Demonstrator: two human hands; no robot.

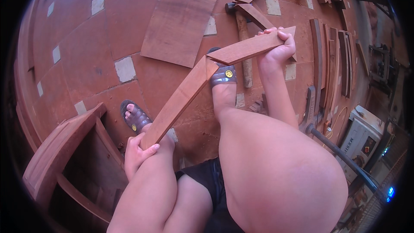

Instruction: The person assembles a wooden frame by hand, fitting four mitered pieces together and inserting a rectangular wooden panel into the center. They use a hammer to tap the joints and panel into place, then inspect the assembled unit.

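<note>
Two strips of reddish-brown wood are held up on the near side of the big flat board [181, 19], which is laid on the floor [82, 39]. The left strip [177, 103] is gripped at its near end by the left hand [137, 155], with the thumb laid on the side. The right strip [252, 48], found to the right of the board's near edge, is gripped at its far end by the right hand [279, 51]. The hands are kept well apart. A bent shape is made where the inner ends meet, and these ends are cut on a slant. A paler three-sided patch is seen on the left strip's tip. Whether the ends are fixed together cannot be told.

Dark printed letters are seen on a white machine [360, 131], far right of the board and nearer the body. A round yellow badge [229, 73] is worn on a dark sandal [218, 79], just nearer than the board.
</note>
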